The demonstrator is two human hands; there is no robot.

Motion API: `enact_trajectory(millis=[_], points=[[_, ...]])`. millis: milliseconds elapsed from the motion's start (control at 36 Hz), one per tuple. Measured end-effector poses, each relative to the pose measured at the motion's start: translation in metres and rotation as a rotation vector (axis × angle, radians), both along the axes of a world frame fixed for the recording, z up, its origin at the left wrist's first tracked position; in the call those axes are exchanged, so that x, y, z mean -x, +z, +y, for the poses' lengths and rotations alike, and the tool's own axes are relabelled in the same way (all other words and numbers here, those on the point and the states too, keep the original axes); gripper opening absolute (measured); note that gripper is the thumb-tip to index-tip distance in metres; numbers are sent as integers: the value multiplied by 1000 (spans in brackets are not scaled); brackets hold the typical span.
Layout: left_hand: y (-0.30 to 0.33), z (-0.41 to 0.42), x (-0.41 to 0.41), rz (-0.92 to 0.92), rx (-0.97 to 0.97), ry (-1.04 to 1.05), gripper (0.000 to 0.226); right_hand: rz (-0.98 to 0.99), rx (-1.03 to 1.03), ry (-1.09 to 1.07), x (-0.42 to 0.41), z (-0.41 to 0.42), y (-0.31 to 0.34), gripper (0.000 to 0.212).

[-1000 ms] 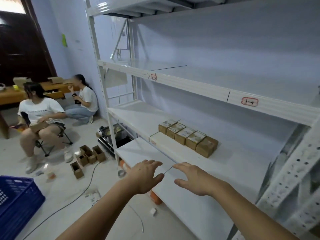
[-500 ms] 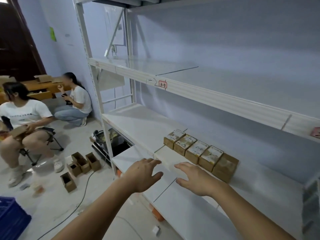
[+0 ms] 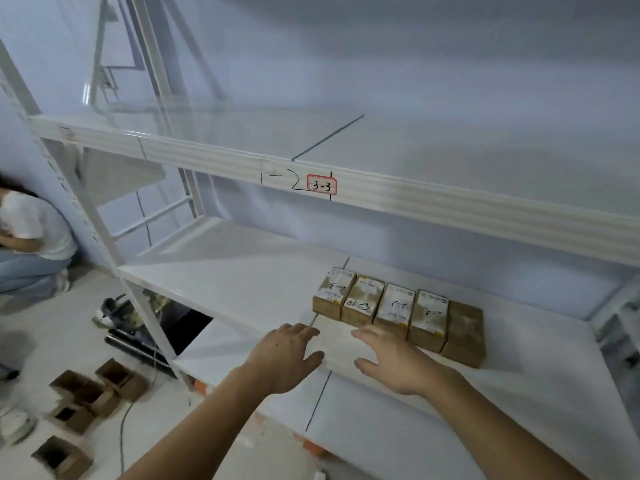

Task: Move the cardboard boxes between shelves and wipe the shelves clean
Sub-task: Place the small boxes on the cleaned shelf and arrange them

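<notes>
Reaching forward, you are holding your left hand [image 3: 284, 358] and right hand [image 3: 391, 362] apart, fingers relaxed and gripping nothing, near the row of five small brown cardboard boxes [image 3: 398, 315] sitting on the white metal middle shelf [image 3: 235, 278].

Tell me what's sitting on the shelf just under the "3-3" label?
Five small cardboard boxes stand side by side in a row on the middle shelf, four with white labels on top. Their contents are hidden, since all appear closed. Both hands hover in front, holding nothing.
</notes>
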State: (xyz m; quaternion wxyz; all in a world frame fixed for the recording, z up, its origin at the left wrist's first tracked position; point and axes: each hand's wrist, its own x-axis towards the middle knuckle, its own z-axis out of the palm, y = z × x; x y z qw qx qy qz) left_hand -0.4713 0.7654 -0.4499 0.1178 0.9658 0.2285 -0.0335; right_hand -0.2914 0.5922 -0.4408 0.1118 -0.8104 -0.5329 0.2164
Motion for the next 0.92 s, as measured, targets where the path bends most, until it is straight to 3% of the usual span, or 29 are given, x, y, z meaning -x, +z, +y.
enact_trajectory(millis=[389, 667, 833, 917], points=[[-32, 73, -109, -46, -64, -96, 53, 10, 36, -151, -68, 47, -22, 65], [-57, 107, -188, -103, 99, 18, 65, 36, 52, -217, -104, 62, -30, 63], [-80, 120, -228, 53, 122, -5, 76, 36, 60, -288, -117, 66, -38, 67], [-96, 121, -234, 18, 183, -2, 65, 44, 49, -328, -113, 68, -43, 67]])
